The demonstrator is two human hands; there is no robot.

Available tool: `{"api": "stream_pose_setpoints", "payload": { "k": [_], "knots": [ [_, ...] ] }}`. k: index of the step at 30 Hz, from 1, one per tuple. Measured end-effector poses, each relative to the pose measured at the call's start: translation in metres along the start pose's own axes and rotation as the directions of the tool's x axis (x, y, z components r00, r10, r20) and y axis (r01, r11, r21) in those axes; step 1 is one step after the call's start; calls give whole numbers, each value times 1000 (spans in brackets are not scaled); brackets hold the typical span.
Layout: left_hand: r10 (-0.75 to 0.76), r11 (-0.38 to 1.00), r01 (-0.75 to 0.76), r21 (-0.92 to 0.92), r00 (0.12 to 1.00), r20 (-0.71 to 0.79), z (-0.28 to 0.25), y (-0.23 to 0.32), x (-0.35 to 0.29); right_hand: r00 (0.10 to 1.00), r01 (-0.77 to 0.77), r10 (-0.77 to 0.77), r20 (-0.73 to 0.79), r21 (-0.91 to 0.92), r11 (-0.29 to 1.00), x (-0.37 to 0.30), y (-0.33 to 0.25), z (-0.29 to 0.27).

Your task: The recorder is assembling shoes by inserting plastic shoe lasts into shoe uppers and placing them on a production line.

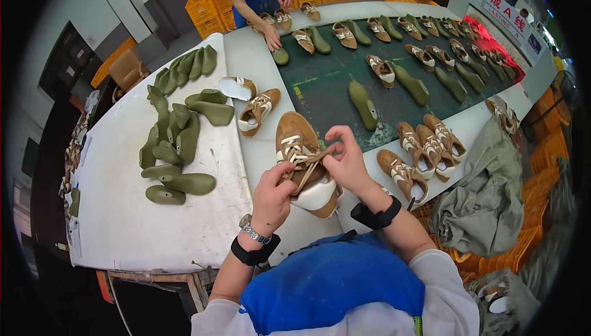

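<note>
Right in front of me is a brown and white sneaker upper (294,128), its toe pointing away and its white lining showing at the near end. Tan shoelaces (311,168) stretch across its throat. My left hand (274,196) pinches the laces on the near left side of the opening. On the other side my right hand (348,162) grips the laces between thumb and fingers. Just beyond my left hand lie another brown sneaker upper (259,112) and one with a white sole-shaped piece (236,88).
Green shoe lasts (189,182) lie on the white-covered table (117,213) to the left. A green conveyor belt (332,74) carries lasts and uppers. More uppers (403,173) and grey-green cloth (483,194) are at right. Across the belt, a co-worker's hand (271,36) touches a last.
</note>
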State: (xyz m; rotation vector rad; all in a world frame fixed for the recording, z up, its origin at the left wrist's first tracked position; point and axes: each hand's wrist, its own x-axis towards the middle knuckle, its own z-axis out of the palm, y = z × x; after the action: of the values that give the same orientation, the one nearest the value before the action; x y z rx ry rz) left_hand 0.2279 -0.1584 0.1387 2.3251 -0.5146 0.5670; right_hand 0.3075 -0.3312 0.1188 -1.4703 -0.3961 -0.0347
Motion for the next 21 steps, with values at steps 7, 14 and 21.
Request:
{"api": "stream_pose_setpoints", "payload": {
  "k": [7,14,21],
  "knots": [
    [-255,966,240,-99,950,-183,26,-28,16,845,522,-343,410,-496,694,1,-18,-14],
    [-268,962,263,-78,961,-73,63,-58,50,844,300,168,509,-709,638,57,17,-46],
    [-345,937,348,17,918,197,74,-116,-4,841,93,452,295,-904,417,189,140,-114]
  ]
}}
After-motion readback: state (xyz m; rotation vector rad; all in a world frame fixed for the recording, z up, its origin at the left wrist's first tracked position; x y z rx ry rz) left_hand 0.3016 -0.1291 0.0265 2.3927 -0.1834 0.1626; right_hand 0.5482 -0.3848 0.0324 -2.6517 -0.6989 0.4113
